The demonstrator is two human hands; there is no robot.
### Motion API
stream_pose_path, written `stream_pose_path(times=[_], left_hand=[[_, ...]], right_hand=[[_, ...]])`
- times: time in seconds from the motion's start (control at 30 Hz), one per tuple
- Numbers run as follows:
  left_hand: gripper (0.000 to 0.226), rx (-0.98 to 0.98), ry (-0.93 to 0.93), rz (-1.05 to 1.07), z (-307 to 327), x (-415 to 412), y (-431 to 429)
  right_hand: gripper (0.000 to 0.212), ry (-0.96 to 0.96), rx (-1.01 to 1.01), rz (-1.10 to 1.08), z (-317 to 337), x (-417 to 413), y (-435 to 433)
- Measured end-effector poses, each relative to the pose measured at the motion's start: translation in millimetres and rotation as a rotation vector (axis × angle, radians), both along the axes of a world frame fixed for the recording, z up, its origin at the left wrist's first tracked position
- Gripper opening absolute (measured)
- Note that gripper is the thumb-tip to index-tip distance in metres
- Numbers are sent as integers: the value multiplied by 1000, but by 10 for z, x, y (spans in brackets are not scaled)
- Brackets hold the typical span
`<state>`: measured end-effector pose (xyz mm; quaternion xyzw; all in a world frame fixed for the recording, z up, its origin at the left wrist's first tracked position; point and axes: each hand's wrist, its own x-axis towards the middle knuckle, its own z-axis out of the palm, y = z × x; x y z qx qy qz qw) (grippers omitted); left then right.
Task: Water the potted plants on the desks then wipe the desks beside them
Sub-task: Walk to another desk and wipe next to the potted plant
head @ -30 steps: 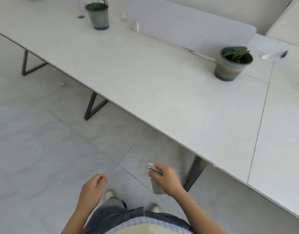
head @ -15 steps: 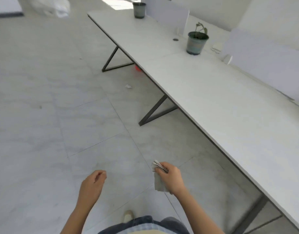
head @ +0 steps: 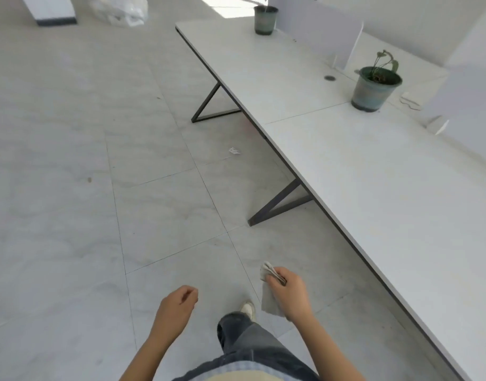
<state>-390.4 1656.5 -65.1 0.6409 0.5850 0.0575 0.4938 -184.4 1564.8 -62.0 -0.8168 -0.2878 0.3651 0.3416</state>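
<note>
A long white desk point(head: 373, 171) runs from the lower right to the upper middle. On it stands a green pot with a thin drooping plant point(head: 375, 88), and farther back a second grey-green pot point(head: 265, 20). My right hand point(head: 290, 292) is low over the floor, left of the desk edge, shut on a folded grey cloth point(head: 269, 291) that hangs down from my fingers. My left hand point(head: 177, 306) is beside it with fingers loosely curled and nothing in it.
White divider panels point(head: 318, 31) stand along the desk's far side. Dark metal desk legs point(head: 277, 207) angle out onto the tiled floor. A paper scrap point(head: 234, 151) lies on the floor. A clear plastic bag point(head: 119, 9) sits far back left.
The view has swung left and along the desk row; the nearest plant has left the frame and two farther pots show. My hands hold the same pose, the cloth still gripped.
</note>
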Motion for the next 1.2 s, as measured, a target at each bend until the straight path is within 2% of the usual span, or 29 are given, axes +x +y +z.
stream_pose_path(times=[0.1,0.2,0.4,0.5,0.63,0.77,0.93,1.07,1.13,1.2], left_hand=[[17,51,6,-3,74,330,467],[17,105,-38,37,165,669,841],[20,36,-42,42,108,1089,1260],[24,-12,-38,117,12,1176,1551],[25,-30,-46,156,-65,1399,2127],[17,-21,-62,68,-87,1825,2925],[16,63,-131,-101,122,2503,3994],[16,114,-170,-180,225,2796,4409],[17,79,-159,-287,88,3201,4873],[17,27,-123,-289,69,3179,4837]], right_hand=[[10,-16,62,0,117,404,567],[9,-41,120,5,188,733,986],[13,-24,26,125,29,1029,1439],[8,-37,-16,172,-36,1218,1688],[6,-26,-21,138,-88,1472,2171],[10,-27,-29,58,-72,1724,2704],[14,-3,75,-214,138,2094,3316],[13,2,146,-330,300,2285,3620],[14,3,157,-488,182,2562,3927],[15,16,146,-500,255,2518,3900]])
